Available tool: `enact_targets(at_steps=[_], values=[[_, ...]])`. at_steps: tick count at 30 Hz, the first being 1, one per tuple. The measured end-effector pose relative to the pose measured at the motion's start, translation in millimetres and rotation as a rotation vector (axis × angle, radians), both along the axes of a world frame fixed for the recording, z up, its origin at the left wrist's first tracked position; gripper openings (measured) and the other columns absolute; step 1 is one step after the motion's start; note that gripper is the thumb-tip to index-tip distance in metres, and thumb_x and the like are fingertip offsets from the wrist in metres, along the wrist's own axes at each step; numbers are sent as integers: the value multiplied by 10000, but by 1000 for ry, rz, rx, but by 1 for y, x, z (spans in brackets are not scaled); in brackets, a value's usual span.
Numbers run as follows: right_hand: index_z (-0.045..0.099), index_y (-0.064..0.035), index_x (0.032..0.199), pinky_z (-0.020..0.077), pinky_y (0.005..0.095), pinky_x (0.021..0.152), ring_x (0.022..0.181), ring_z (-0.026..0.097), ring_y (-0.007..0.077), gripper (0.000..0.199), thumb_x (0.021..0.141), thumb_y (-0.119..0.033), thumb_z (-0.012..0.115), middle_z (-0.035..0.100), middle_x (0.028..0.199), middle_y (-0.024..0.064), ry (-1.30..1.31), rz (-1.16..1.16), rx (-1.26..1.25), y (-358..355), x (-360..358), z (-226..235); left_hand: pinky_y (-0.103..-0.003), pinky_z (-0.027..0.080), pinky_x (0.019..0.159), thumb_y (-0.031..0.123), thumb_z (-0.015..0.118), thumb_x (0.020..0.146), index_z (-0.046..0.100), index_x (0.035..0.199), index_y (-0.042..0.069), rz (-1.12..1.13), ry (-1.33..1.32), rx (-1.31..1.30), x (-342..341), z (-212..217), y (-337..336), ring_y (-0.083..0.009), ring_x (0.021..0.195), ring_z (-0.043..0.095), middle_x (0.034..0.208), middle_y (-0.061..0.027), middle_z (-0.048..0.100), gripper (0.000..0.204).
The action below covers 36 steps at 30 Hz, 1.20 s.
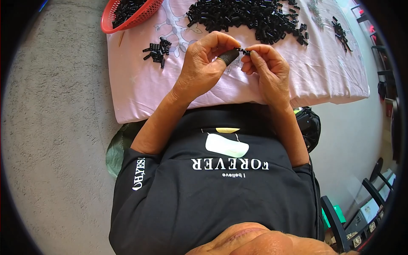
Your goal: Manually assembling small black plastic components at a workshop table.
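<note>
My left hand [204, 61] is closed in a pinch, with a dark cover on its thumb. Facing it, my right hand [270, 68] pinches a small black cylindrical piece [246, 52] between thumb and forefinger. A tiny dark part at the left fingertips nearly meets that piece, too small to name. Both hands are over the near part of a pink cloth-covered table [153, 93]. Beyond them spreads a big pile of black cylindrical pieces [242, 15]. Some thin silvery bits [231, 68] show on the cloth between my hands.
A small heap of black pieces [157, 52] lies at left. The red plastic basket [138, 19] at the far left holds more. At right are a few black pieces [340, 34] and thin silvery bits [315, 12]. A black bag [309, 127] sits below the table's right side.
</note>
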State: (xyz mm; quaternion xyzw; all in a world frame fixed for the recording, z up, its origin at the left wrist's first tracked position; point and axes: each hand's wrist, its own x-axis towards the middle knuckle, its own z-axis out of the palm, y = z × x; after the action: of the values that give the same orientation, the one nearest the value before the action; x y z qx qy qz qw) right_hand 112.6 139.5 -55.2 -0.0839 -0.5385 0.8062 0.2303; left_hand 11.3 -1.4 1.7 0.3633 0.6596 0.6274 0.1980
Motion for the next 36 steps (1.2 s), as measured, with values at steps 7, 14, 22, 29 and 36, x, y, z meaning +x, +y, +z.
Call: enact_targets(at_steps=[7,14,22,29,36], values=[[639,26,1076,530,211,676,726,642,83,134,987,-50,575,701,860,61,11,-1,12,0,-1,-1,-243,499,927,-108,582,877,614,1067,-31,-59,-2,-63,-1,-6,-2,-102,981,627,1010,-54,652,208],[636,26,1080,519,206,679,724,626,74,132,986,-43,575,695,855,53,19,-5,-5,-1,-1,-3,-242,526,838,-134,540,824,631,999,-47,-36,-49,-60,2,-9,-1,-98,886,641,933,-70,678,216],[650,19,1067,511,206,683,727,610,75,122,983,-32,579,682,842,47,81,-9,2,0,0,-4,-206,512,763,-130,554,855,640,969,-33,-35,-217,-42,7,-8,1,-70,848,627,891,-33,662,172],[641,22,1076,507,216,704,747,600,81,125,988,-38,576,664,849,41,164,28,-42,0,3,-5,-218,518,806,-158,535,832,635,961,-37,-36,-49,57,16,-6,0,-88,879,639,903,-52,665,203],[638,19,1079,502,218,715,757,597,84,127,992,-46,574,654,852,42,183,26,-41,-1,3,-5,-228,521,840,-173,528,822,627,959,-44,-36,-104,56,21,-3,0,-102,898,646,919,-67,667,212]])
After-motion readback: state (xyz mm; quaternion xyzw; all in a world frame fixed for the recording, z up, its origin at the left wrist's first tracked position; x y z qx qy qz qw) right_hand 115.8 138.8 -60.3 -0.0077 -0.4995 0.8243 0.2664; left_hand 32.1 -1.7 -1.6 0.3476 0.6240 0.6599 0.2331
